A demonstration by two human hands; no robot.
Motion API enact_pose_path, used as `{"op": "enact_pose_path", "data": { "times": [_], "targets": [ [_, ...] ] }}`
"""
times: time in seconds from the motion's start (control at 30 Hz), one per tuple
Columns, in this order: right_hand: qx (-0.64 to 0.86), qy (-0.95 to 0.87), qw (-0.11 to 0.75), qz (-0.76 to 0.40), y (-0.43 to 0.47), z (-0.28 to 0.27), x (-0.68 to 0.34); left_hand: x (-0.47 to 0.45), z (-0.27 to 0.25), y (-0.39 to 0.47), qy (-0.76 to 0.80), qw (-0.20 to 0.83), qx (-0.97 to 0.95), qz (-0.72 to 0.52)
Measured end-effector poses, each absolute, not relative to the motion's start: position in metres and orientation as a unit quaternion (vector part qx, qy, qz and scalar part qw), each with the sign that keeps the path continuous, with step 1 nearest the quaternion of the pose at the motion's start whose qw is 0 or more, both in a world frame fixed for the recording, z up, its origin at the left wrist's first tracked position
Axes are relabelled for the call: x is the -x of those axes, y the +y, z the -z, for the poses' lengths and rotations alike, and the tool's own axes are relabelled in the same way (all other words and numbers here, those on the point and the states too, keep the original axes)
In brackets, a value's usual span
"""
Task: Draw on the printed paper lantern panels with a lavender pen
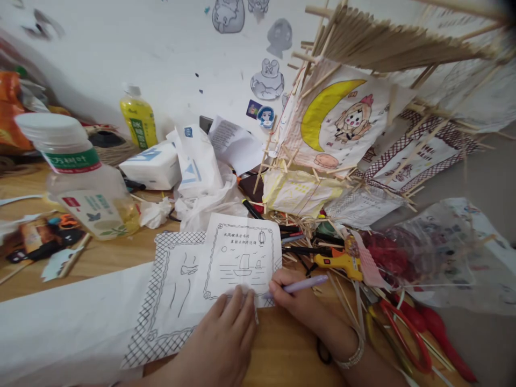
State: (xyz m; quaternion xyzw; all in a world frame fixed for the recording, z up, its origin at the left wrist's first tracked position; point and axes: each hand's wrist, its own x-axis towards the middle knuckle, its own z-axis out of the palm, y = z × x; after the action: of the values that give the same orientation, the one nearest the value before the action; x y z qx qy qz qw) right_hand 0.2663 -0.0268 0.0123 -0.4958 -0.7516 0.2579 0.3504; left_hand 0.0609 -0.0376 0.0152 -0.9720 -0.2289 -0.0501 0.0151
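At the bottom middle of the frame, the left hand [228, 336] lies flat, holding nothing, its fingers resting on the low edge of the top sheet [242, 263]. Just to its right, the right hand [296, 306] pinches a purple pen [308, 283] near that sheet's lower right corner; whether the tip touches paper is hard to tell. The top sheet sits mid-frame, partly over a criss-cross-edged sheet [173, 301] on the desk [278, 349]. Its wavy border, words, lantern and boats are drawn, so it looks nearly done, though it has no colour. The sheet below looks less finished, but part is hidden. Farther off, a yellow glue gun [336, 260] lies right of centre, and a moon picture [342, 123] hangs on sticks at upper right.
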Motion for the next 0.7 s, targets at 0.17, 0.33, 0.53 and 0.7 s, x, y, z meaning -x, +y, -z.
{"op": "enact_pose_path", "data": {
  "times": [0.17,0.33,0.53,0.7],
  "targets": [
    [0.495,-0.755,0.340,-0.263,-0.0265,-0.0099,-0.2672,-0.0617,-0.0159,-0.0368,-0.227,0.020,0.972,0.051],
    [0.504,-0.750,0.335,-0.268,-0.0266,-0.0093,-0.2678,-0.0620,-0.0165,-0.0367,-0.227,0.018,0.973,0.042],
    [0.504,-0.743,0.339,-0.279,-0.0263,-0.0080,-0.2687,-0.0620,-0.0127,-0.0375,-0.220,0.018,0.975,0.038],
    [0.509,-0.730,0.345,-0.299,-0.0272,-0.0090,-0.2679,-0.0618,-0.0124,-0.0368,-0.217,0.036,0.974,0.046]
  ]
}}
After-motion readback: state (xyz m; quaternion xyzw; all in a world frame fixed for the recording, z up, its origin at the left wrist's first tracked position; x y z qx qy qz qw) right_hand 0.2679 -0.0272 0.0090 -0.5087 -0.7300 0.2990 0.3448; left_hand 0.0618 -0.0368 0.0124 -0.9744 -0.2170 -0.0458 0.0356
